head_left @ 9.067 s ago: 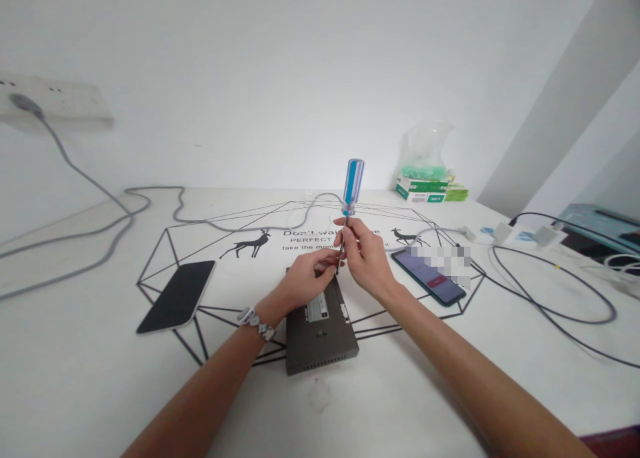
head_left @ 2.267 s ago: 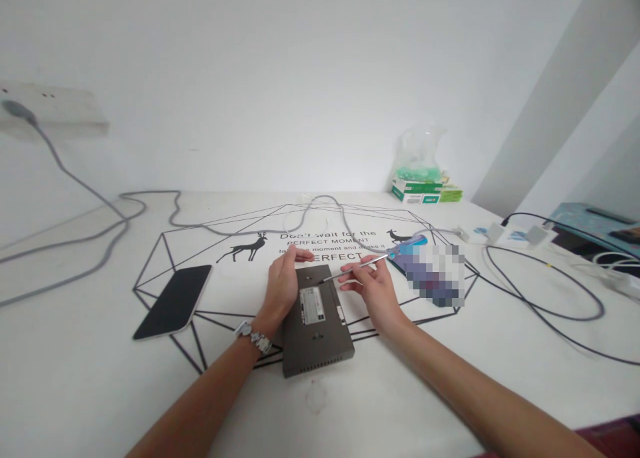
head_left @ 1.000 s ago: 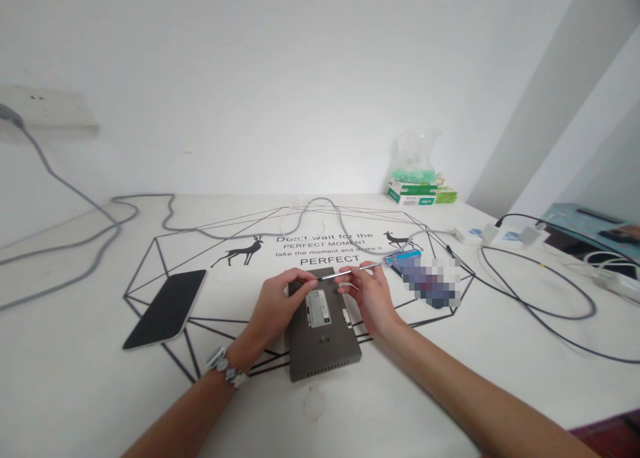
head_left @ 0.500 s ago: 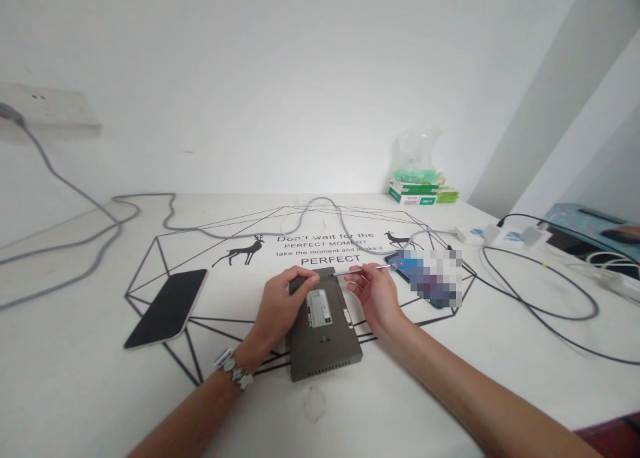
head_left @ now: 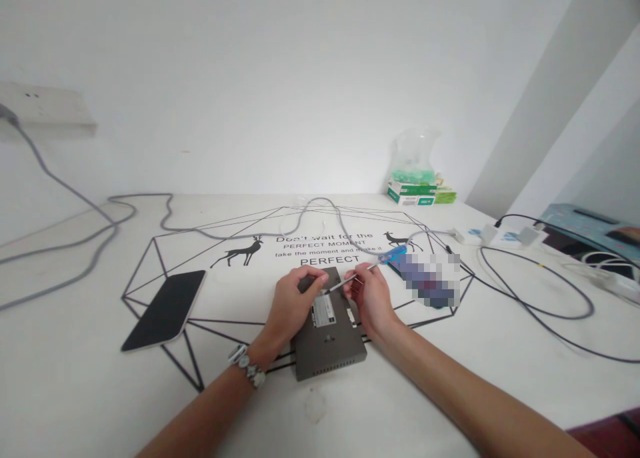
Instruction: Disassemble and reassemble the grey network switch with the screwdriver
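Note:
A flat grey-brown metal box [head_left: 327,358] lies on the table before me, with a white label [head_left: 323,311] on its upper face and a row of vent slots along the near edge. My right hand [head_left: 373,298] grips the thin metal shaft of a screwdriver whose clear blue handle [head_left: 393,255] points up and away to the right. Its tip reaches the box near the label's far end. My left hand [head_left: 295,301] is over the box's left side, thumb and forefinger closed together close to that tip; anything between them is too small to make out.
A black-screened phone [head_left: 165,311] lies to the left. Right of the box is another phone [head_left: 430,281], partly blurred. A grey cable [head_left: 220,235] winds across the back towards a white power strip [head_left: 467,236]. Small boxes [head_left: 413,195] carry a clear bag [head_left: 414,155] by the wall.
The screwdriver has swung so its tip points down towards the label, its handle rising. My left hand has shifted right over the box, its fingers nearer the tip.

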Action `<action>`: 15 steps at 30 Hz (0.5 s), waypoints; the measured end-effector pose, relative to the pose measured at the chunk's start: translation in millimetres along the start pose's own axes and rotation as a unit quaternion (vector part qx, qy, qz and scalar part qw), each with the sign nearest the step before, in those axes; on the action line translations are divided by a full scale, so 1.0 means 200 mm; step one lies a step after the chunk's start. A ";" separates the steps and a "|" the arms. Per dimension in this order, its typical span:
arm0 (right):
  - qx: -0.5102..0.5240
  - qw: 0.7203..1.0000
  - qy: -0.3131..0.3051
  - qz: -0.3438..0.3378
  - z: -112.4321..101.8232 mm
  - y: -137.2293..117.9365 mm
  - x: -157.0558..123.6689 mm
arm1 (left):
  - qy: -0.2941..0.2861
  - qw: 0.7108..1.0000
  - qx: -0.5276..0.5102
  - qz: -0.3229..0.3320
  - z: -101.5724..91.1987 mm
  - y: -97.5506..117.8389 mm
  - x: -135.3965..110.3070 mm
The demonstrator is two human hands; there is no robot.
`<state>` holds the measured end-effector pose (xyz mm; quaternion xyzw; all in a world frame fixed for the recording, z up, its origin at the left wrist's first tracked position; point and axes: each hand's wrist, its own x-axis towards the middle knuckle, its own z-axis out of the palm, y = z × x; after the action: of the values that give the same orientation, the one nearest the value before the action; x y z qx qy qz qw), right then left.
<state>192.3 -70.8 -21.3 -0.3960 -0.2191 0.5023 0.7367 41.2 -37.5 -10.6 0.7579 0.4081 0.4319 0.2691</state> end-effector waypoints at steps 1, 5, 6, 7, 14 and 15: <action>-0.013 1.000 0.002 0.002 0.00 -0.01 0.00 | -0.005 1.000 0.016 0.010 -0.03 -0.01 0.01; -0.033 0.999 -0.016 0.023 -0.02 -0.05 0.00 | -0.039 0.990 0.110 0.080 -0.20 -0.08 0.05; -0.033 0.998 -0.028 0.035 -0.02 -0.06 0.00 | -0.043 0.987 0.130 0.080 -0.26 -0.10 0.06; -0.035 0.998 -0.038 0.047 -0.02 -0.07 0.00 | -0.046 0.984 0.152 0.077 -0.31 -0.13 0.07; -0.091 0.990 -0.072 0.077 -0.01 -0.07 -0.02 | -0.142 0.947 0.284 0.039 -0.44 -0.27 0.09; -0.102 0.989 -0.075 0.073 -0.01 -0.06 -0.02 | -0.149 0.943 0.296 0.041 -0.43 -0.28 0.09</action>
<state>198.5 -78.1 -11.6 -0.4449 -0.2946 0.5582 0.6353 -49.7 12.1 -3.9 0.8750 0.4416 0.1848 0.0723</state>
